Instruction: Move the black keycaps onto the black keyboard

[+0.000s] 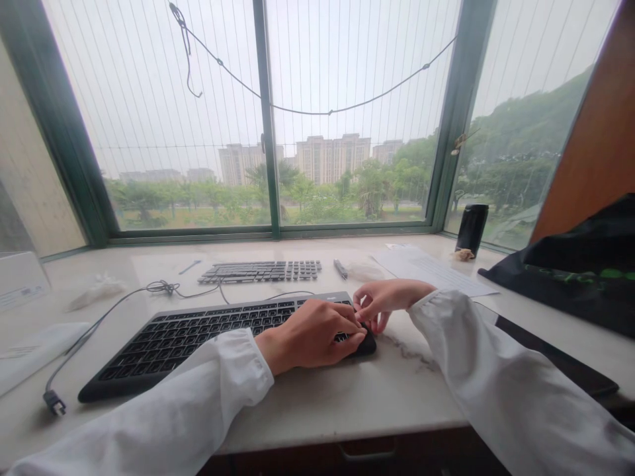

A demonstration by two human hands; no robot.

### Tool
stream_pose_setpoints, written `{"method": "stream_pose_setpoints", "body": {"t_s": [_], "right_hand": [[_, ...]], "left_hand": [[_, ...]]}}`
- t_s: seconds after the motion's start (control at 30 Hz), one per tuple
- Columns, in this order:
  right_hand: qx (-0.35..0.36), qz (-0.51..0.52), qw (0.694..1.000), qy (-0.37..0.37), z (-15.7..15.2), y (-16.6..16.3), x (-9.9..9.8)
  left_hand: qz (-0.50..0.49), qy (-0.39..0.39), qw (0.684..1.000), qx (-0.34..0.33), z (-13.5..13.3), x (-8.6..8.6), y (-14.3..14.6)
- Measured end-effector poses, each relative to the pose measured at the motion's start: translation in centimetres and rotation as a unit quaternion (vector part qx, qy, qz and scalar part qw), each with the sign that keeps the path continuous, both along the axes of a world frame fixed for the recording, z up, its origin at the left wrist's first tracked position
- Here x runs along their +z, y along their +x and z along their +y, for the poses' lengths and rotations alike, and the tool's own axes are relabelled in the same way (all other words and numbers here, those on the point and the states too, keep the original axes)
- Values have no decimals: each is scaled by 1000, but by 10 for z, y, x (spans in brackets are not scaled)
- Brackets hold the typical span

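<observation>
A black keyboard (198, 340) lies slanted on the white counter, with most of its keycaps off and bare switch squares showing. My left hand (317, 334) reaches across its right end, fingers bent together and tips down on the number pad area. Close against those fingertips, my right hand (380, 301) pinches with thumb and forefinger at the keyboard's right edge. Whatever lies between the fingers of either hand is too small or hidden to make out. Behind the keyboard, loose keycaps (260, 271) sit in rows laid out like a keyboard.
The keyboard's cable ends in a USB plug (54, 402) at front left. Further back are a blue stick (190, 266), a dark pen-like tool (340, 268), printed paper (429, 270) and a black can (472, 230). A black bag (580, 264) and a dark flat device (555, 350) lie right.
</observation>
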State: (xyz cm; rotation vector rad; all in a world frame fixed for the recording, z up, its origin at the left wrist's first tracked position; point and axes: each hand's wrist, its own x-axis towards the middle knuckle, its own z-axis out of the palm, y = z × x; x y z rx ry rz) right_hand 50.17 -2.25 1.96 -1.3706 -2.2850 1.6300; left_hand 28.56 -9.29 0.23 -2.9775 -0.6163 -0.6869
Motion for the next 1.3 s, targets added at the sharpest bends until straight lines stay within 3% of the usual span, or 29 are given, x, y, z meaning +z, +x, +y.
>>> {"method": "stream_pose_setpoints", "body": {"t_s": [0.23, 0.67, 1.07, 1.3], "right_hand": [[-8, -4, 1000, -1, 0, -3, -2], [-3, -10, 1000, -6, -1, -4, 0], [3, -6, 999, -32, 1, -3, -1], [11, -8, 999, -30, 1, -3, -2]], "left_hand": [[-27, -47, 998, 22, 3, 3, 1], [-28, -59, 997, 30, 7, 5, 0], [14, -7, 1000, 8, -6, 1, 0], [0, -27, 999, 22, 1, 3, 0]]}}
